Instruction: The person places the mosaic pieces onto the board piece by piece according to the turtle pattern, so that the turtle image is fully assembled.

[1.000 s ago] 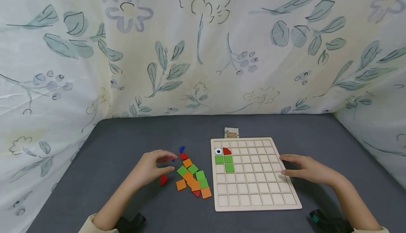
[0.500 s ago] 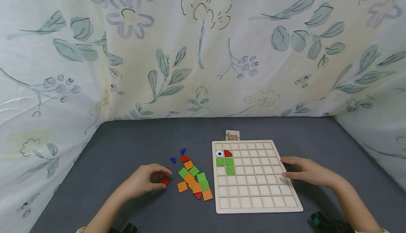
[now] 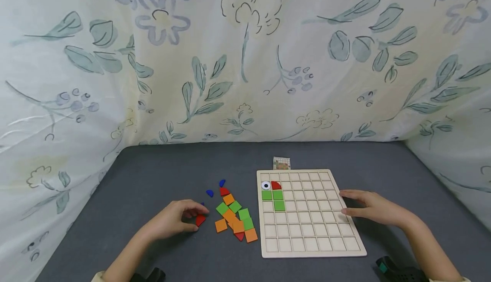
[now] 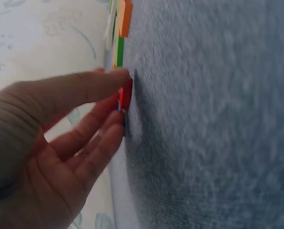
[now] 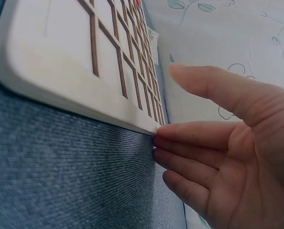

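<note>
In the head view my left hand (image 3: pixel 174 217) is low at the table left of the loose tiles, thumb and fingers round a red tile (image 3: pixel 200 220). The left wrist view has this red tile (image 4: pixel 126 94) between the thumb tip and the fingers, partly covered by them. My right hand (image 3: pixel 377 206) lies at the right edge of a wooden grid board (image 3: pixel 318 254). Its fingertips (image 5: pixel 162 131) touch the board's side in the right wrist view, and the thumb is held above, apart from the fingers.
Orange, green and red tiles lie in a loose pile (image 3: pixel 238 226) between left hand and board; blue pieces (image 3: pixel 209 193) lie behind it. On the board's upper left sit a white eye tile (image 3: pixel 265 185), a red piece (image 3: pixel 275 185) and green squares (image 3: pixel 279 205). A picture card (image 3: pixel 281 163) lies behind.
My left hand has come down and nearer from the blue pieces to the red tile, with its fingers closing round it. The right hand has stayed at the board's edge.
</note>
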`<state>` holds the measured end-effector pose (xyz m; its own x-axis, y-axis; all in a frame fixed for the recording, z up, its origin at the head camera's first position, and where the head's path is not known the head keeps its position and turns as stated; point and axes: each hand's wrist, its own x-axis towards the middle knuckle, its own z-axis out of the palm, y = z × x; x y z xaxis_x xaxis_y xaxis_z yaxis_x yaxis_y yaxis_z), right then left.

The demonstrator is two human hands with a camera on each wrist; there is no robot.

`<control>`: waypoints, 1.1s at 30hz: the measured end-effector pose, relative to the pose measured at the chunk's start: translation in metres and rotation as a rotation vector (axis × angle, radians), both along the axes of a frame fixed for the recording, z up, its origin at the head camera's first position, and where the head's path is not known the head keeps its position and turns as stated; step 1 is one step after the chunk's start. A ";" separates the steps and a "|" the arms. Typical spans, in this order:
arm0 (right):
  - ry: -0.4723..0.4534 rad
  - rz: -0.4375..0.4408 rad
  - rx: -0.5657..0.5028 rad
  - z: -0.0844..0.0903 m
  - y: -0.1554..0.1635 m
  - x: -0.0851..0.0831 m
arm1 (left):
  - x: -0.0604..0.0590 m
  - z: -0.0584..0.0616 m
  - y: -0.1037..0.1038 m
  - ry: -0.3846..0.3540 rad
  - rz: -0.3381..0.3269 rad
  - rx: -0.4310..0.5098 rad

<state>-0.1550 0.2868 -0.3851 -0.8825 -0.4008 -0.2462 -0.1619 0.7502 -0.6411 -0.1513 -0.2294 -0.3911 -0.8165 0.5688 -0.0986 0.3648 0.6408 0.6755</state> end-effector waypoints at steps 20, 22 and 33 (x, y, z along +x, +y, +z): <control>0.028 0.017 -0.022 0.001 0.000 0.000 | -0.010 -0.009 -0.006 0.036 -0.001 0.016; 0.028 0.017 -0.022 0.000 0.000 0.000 | -0.011 -0.009 -0.006 0.039 0.001 0.014; 0.017 0.004 -0.011 -0.003 0.001 0.001 | -0.013 -0.012 0.002 0.062 -0.043 0.033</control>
<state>-0.1541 0.2875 -0.3877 -0.8850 -0.4067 -0.2267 -0.1758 0.7426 -0.6462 -0.1640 -0.2275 -0.4030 -0.7953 0.6055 -0.0292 0.4335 0.6017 0.6708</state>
